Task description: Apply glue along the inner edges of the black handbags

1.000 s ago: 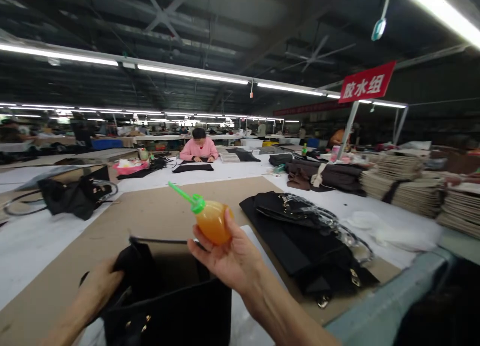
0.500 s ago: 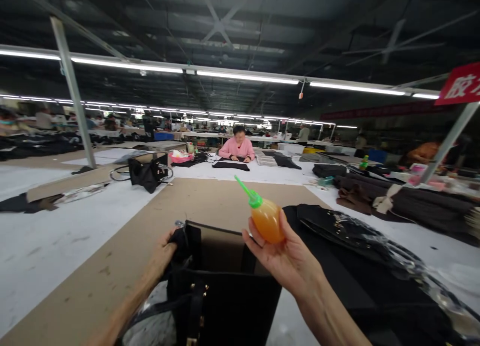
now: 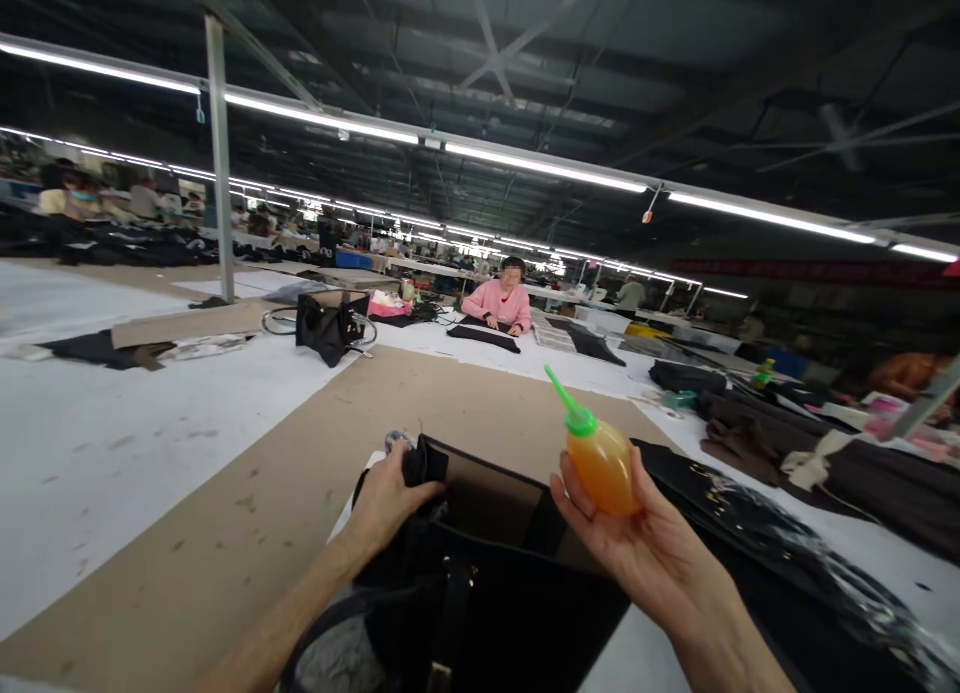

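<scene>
Room is left over the brown sheet (image 3: 255, 503) beyond the far rim of the black tote bag (image 3: 517, 613); on the left the sheet is bordered by the white table covering (image 3: 90, 423). A black handbag (image 3: 328, 328) is set farther off, near that border. On the right, space is narrowed by flat-laid black bags (image 3: 757, 563), seen just beside the right wrist.

The amber-filled squeeze bottle (image 3: 604, 470) is held up by the right hand (image 3: 652, 553), its rounded body gripped between thumb and curled fingers. It is seen at the right end of the tote's mouth; its height above the rim cannot be told. Its long axis is tilted, with the green nozzle (image 3: 570, 403) pointed up and leftward. The tote's left edge is gripped by the left hand (image 3: 386, 503), the thumb laid toward the opening.
</scene>
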Motion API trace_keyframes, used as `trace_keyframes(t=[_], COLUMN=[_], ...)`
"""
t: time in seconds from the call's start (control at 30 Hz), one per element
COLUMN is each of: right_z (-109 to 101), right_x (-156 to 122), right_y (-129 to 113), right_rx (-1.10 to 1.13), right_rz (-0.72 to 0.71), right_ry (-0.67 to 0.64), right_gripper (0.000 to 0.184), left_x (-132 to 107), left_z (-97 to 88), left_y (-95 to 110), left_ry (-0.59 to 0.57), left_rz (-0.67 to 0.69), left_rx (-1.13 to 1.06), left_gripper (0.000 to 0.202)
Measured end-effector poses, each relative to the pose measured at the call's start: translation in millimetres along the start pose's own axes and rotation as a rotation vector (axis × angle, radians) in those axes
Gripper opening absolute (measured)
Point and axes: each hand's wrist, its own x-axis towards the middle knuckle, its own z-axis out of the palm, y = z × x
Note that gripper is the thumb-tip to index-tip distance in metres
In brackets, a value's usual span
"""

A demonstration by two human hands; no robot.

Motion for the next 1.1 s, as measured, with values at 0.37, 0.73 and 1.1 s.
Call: trace_keyframes(t=[0.37,0.73,1.1], right_z=[-16,-5,-9], right_x=[15,1,-25], right_y=[-5,3,-4], right_rx=[-0.167,-0.131,-0.026], right_rz=[-0.079,-0.105,0.016], right_ry=[-0.021,-0.017,-0.075], right_gripper=[0.035,0.036,0.026], left_x=[-1,-13,-39], left_z=[-6.3,-3.2,-20.7], left_y=[-5,-32,-4], left_ry=[-0.191,-0.193,-0.102], left_rz=[-0.08,0.047,-0.031], left_rx=[0.185,-0.482,-0.527], left_gripper=[0.021,0.022,0.036])
